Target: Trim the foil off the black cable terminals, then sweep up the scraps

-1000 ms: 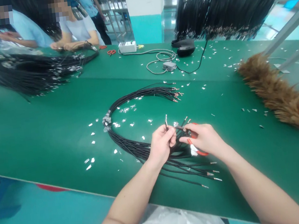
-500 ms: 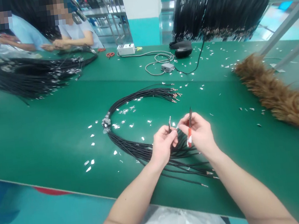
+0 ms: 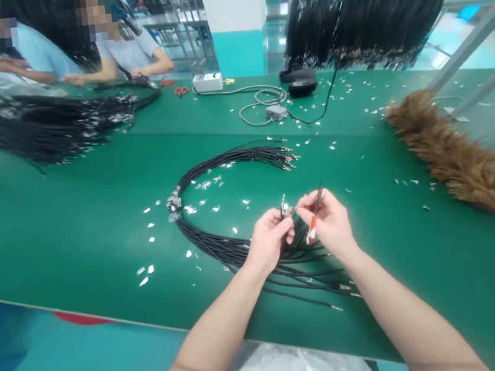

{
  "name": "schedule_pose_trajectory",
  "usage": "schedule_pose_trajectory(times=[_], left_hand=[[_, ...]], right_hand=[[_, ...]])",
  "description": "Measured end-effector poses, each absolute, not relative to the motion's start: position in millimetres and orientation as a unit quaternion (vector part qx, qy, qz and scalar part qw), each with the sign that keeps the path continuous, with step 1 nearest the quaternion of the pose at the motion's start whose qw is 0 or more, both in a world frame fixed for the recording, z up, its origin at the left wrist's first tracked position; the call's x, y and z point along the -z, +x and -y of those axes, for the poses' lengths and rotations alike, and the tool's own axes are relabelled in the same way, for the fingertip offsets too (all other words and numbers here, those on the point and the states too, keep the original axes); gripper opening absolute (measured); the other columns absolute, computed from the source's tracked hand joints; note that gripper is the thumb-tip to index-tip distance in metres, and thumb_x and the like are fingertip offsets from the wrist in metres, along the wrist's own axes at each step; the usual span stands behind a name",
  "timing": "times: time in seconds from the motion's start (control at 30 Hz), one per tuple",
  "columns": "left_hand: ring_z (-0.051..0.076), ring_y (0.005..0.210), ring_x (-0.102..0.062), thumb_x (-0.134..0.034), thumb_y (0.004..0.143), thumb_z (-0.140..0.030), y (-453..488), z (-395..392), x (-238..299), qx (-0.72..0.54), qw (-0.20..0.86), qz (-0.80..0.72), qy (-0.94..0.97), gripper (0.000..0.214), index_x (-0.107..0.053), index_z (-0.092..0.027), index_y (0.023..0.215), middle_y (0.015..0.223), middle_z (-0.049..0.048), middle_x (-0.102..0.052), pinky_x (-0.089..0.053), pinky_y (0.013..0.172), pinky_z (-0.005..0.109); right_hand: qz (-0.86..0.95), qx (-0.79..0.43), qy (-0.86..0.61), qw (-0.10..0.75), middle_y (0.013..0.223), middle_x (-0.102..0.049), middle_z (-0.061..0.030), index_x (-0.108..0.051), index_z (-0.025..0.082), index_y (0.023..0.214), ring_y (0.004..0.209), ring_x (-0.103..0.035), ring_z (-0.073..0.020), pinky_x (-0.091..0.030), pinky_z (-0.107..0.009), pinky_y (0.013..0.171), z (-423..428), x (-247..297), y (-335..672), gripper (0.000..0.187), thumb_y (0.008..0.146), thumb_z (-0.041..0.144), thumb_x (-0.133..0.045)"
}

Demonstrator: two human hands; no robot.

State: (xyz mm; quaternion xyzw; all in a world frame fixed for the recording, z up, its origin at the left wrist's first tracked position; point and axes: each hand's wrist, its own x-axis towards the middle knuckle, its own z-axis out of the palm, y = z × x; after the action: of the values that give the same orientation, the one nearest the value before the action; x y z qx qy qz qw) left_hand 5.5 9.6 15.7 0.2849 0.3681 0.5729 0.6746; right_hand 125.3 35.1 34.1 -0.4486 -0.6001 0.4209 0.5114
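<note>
A bundle of black cables [image 3: 211,238] lies in a curve on the green table, tied with clear wrapping at its left bend. My left hand [image 3: 271,236] is closed on the end of one black cable [image 3: 282,211], whose stripped silvery tip points up. A small silvery scrap sits beside that tip. My right hand [image 3: 329,218] grips a slim pointed tool [image 3: 312,229] with a dark tip and a red-and-white handle; its exact kind is unclear. Its thumb and forefinger are pinched close to the cable tip, just right of my left hand.
Foil-like scraps [image 3: 150,269] are scattered over the green table [image 3: 78,228]. A feather duster [image 3: 454,156] lies at right. Toward the back are a white box [image 3: 208,83], a grey cable, and a black device [image 3: 302,84]. Another cable bundle [image 3: 44,128] lies back left, near two people.
The pointed tool has tilted further right in my right hand. A silvery scrap now shows beside the cable tip at my left hand. The bundle stays in place.
</note>
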Motion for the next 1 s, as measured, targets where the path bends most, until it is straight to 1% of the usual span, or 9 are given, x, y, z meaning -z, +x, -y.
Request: schedule_pose_trajectory(times=[0.23, 0.4, 0.47, 0.6, 0.7, 0.8, 0.87, 0.93, 1.0], left_hand=[[0.005, 0.049, -0.047, -0.068, 0.066, -0.025, 8.0, -7.8, -8.1, -0.619, 0.553, -0.433, 0.351, 0.02, -0.051, -0.015, 0.068, 0.061, -0.0041, -0.053, -0.038, 0.05, 0.019], [0.007, 0.049, -0.047, -0.064, 0.07, -0.026, 5.2, -4.5, -13.5, -0.584, 0.625, -0.395, 0.336, 0.016, -0.053, -0.015, 0.072, 0.06, -0.0028, -0.052, -0.038, 0.047, 0.021], [0.008, 0.054, -0.049, -0.063, 0.071, -0.026, 4.4, -3.9, -16.2, -0.574, 0.647, -0.373, 0.335, 0.014, -0.055, -0.015, 0.073, 0.062, -0.0013, -0.053, -0.04, 0.052, 0.022], [0.011, 0.078, -0.051, -0.065, 0.069, -0.021, 1.7, -6.6, -18.1, -0.63, 0.57, -0.395, 0.348, 0.009, -0.058, -0.015, 0.069, 0.078, 0.001, -0.054, -0.041, 0.075, 0.023], [0.012, 0.084, -0.05, -0.067, 0.067, -0.021, -1.0, -9.6, -19.1, -0.641, 0.545, -0.399, 0.366, 0.01, -0.059, -0.016, 0.066, 0.082, 0.0013, -0.053, -0.04, 0.078, 0.023], [0.01, 0.074, -0.051, -0.065, 0.07, -0.025, -3.4, -11.1, -21.7, -0.652, 0.547, -0.395, 0.347, 0.01, -0.06, -0.016, 0.069, 0.076, 0.0002, -0.054, -0.041, 0.071, 0.022], [0.006, 0.057, -0.047, -0.061, 0.073, -0.029, -4.7, -11.1, -23.7, -0.659, 0.559, -0.392, 0.317, 0.013, -0.058, -0.016, 0.073, 0.066, -0.002, -0.051, -0.039, 0.055, 0.02], [0.003, 0.043, -0.036, -0.062, 0.073, -0.031, -5.7, -10.5, -25.1, -0.644, 0.582, -0.393, 0.301, 0.016, -0.057, -0.016, 0.076, 0.057, -0.0048, -0.045, -0.028, 0.041, 0.017], [0.001, 0.037, -0.028, -0.065, 0.069, -0.031, -6.1, -9.6, -25.6, -0.62, 0.597, -0.409, 0.303, 0.019, -0.057, -0.015, 0.077, 0.053, -0.0062, -0.042, -0.018, 0.036, 0.016]], right_hand=[[0.695, -0.254, -0.507, 0.441, 0.072, -0.055, 0.0005, -0.049, 0.021, 0.075, 0.065, -0.051, -0.013, -0.042, -0.026, 0.063, -20.0, -35.9, 120.0, 0.01, 0.072, 0.017, -0.057], [0.646, -0.348, -0.48, 0.482, 0.069, -0.052, 0.0025, -0.045, 0.021, 0.074, 0.062, -0.05, -0.0112, -0.042, -0.025, 0.062, -31.5, -30.4, 124.8, 0.01, 0.074, 0.017, -0.054], [0.608, -0.395, -0.481, 0.494, 0.068, -0.052, 0.0029, -0.045, 0.02, 0.074, 0.061, -0.05, -0.011, -0.042, -0.025, 0.062, -36.3, -28.5, 127.4, 0.014, 0.071, 0.019, -0.058], [0.561, -0.521, -0.437, 0.471, 0.068, -0.055, 0.0023, -0.048, 0.02, 0.071, 0.065, -0.053, -0.0121, -0.044, -0.027, 0.067, -34.8, -29.6, 124.9, 0.021, 0.064, 0.025, -0.067], [0.546, -0.564, -0.416, 0.459, 0.07, -0.055, 0.0023, -0.05, 0.019, 0.072, 0.066, -0.053, -0.0116, -0.043, -0.026, 0.067, -29.3, -31.3, 118.0, 0.026, 0.06, 0.027, -0.072], [0.546, -0.563, -0.421, 0.455, 0.067, -0.052, 0.0037, -0.049, 0.019, 0.07, 0.062, -0.049, -0.0102, -0.041, -0.024, 0.062, -27.0, -30.2, 113.9, 0.026, 0.06, 0.027, -0.072], [0.563, -0.563, -0.419, 0.437, 0.065, -0.051, 0.004, -0.048, 0.019, 0.069, 0.06, -0.049, -0.0104, -0.04, -0.025, 0.061, -26.9, -27.9, 114.3, 0.025, 0.061, 0.027, -0.071], [0.581, -0.559, -0.417, 0.418, 0.064, -0.051, 0.0042, -0.047, 0.019, 0.069, 0.06, -0.048, -0.0105, -0.04, -0.024, 0.059, -26.9, -25.1, 116.1, 0.024, 0.062, 0.025, -0.07], [0.591, -0.555, -0.418, 0.409, 0.063, -0.05, 0.0048, -0.046, 0.019, 0.069, 0.058, -0.047, -0.0101, -0.038, -0.024, 0.058, -26.4, -22.6, 118.2, 0.024, 0.063, 0.023, -0.069]])
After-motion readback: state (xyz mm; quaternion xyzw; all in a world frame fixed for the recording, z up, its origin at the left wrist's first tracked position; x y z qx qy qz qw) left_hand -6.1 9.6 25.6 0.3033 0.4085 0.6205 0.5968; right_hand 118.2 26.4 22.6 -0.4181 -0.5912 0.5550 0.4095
